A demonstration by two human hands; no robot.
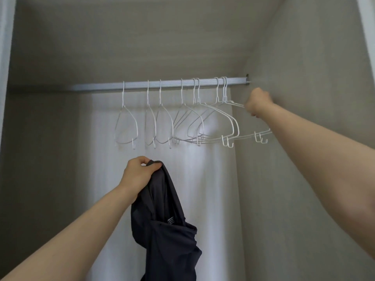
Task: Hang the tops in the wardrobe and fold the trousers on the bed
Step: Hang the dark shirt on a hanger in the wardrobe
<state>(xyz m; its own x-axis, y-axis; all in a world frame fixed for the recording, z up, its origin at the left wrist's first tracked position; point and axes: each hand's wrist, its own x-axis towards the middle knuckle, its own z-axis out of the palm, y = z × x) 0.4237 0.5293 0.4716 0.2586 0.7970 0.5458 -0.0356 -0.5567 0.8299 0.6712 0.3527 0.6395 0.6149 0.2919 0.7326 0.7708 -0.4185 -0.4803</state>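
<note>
The fingers [256, 114] of the right hand [257, 102] are curled tight round the shoulder wire of the hanger [233, 106] nearest the right end of the rail [162, 85], close to the wardrobe's right wall [304, 98]. The fingers [151, 168] of the left hand [138, 173] are bunched round the top edge of a dark top [164, 220], which hangs limp below the fist, under the row of hangers and in front of the pale back panel [203, 179].

The likeliest trouble is a tangle. The rightmost hangers [224, 92] sit pressed together on the rail, their wires crossing and their small lower hooks [259, 137] lying side by side; a pull on one would probably drag its neighbours along or knock them off. A sideways tug, not a lift, could also catch the hook on the rail. The top is held by one gathered edge only, so the neck opening is lost in the folds; threading a hanger in with a single free hand looks awkward, and the cloth could slip to the floor.

Much is hidden. The right hand is seen from behind, so how many wires it holds is unclear. The lower part of the top runs out of the bottom of the view. Which part of the garment the left hand holds cannot be told. The bed and trousers are not in view, nor is the wardrobe floor.
</note>
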